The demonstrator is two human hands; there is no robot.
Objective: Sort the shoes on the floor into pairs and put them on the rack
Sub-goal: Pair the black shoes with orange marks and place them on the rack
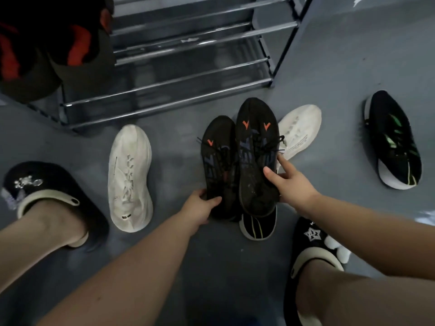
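Note:
Two black sneakers with orange marks lie side by side in the middle. My left hand (202, 205) grips the heel of the left black sneaker (217, 158). My right hand (290, 182) holds the heel of the right black sneaker (255, 151), thumb on top. A white sneaker (129, 177) lies on the floor to the left, another white sneaker (300, 130) behind the black pair. A black and green sneaker (393, 140) lies far right; its match (257, 225) peeks out under the black pair. The metal rack (183, 78) stands behind.
Dark shoes with orange lining (47, 45) sit on the rack's upper left. My own feet wear black clogs, one at the left (54, 196) and one at the lower right (310, 245). Grey floor (341, 67) lies to the right of the rack.

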